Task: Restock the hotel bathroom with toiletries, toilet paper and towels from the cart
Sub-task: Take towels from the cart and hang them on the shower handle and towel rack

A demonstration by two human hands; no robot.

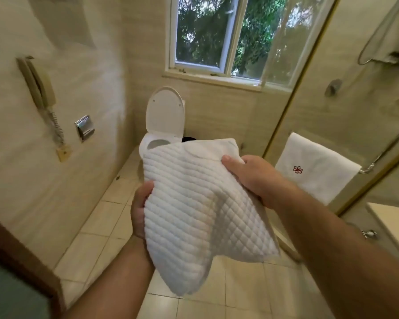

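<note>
Cream tiles (106, 233) cover the floor beneath you; your left hand (139, 210) and right hand (251, 173) grip a quilted white towel (194, 215) before the open toilet (164, 118).

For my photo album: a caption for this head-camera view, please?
A person's left hand and right hand grip a quilted white towel near the open-lidded toilet.
</note>
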